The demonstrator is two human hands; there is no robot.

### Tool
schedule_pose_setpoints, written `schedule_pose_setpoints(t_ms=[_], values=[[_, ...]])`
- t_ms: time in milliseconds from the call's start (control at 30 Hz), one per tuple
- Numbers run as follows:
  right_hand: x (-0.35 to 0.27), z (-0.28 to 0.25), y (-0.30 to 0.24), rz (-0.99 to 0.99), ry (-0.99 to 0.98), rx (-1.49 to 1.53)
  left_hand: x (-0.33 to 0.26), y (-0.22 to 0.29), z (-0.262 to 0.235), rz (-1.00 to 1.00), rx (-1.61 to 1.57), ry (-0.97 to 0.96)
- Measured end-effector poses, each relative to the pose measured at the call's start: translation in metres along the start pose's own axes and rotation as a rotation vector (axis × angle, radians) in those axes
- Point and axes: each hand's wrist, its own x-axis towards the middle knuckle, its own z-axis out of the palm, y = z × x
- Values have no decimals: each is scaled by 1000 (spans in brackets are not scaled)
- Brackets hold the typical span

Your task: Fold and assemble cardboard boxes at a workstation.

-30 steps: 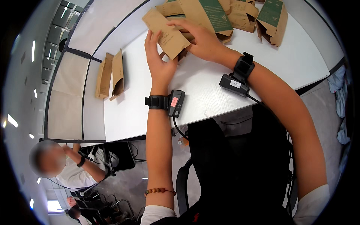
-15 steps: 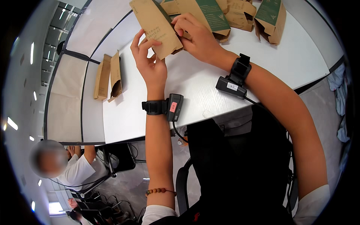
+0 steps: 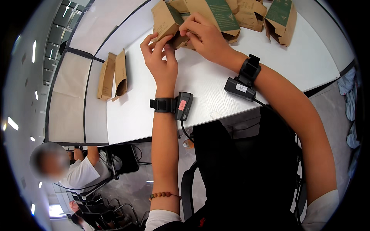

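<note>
While both hands meet at the top centre of the frame, they work on one brown carton (image 3: 166,20) held just above the white surface (image 3: 200,82). The left hand (image 3: 161,61) pinches the carton's lower end between thumb and fingers, palm facing up the frame. The right hand (image 3: 206,36) closes its fingers over the same end from the right, its fingertips touching the left hand's. Each wrist carries a black band with a small device; the left device (image 3: 184,106) shows a red patch, the right one (image 3: 241,87) a white label. Behind the hands, along the top edge, lies a pile of cartons (image 3: 246,15) with green panels. Two flat cartons (image 3: 113,75) lie at the upper left, well apart from the hands. Another person (image 3: 73,169) sits at the lower left.
</note>
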Motion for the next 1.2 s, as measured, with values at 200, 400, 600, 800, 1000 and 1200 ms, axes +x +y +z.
schedule_pose_setpoints(t_ms=[200, 400, 600, 800, 1000, 1200], values=[[1, -5, -1, 77, -44, -15, 1, -1, -6, -51, -296, -83], [0, -1, 3, 75, -74, 70, 0, -10, -3, 56, 65, -78], [2, -4, -9, -5, -97, 85, 3, -5, -9, -43, -31, -27], [3, -3, -2, -46, -53, 22, 4, -7, -9, 65, -69, -35], [3, -3, 0, 76, -139, 138, 3, -4, -10, 18, -189, -47], [3, -4, -1, 89, -199, 147, 2, 1, -11, 47, -24, -61]])
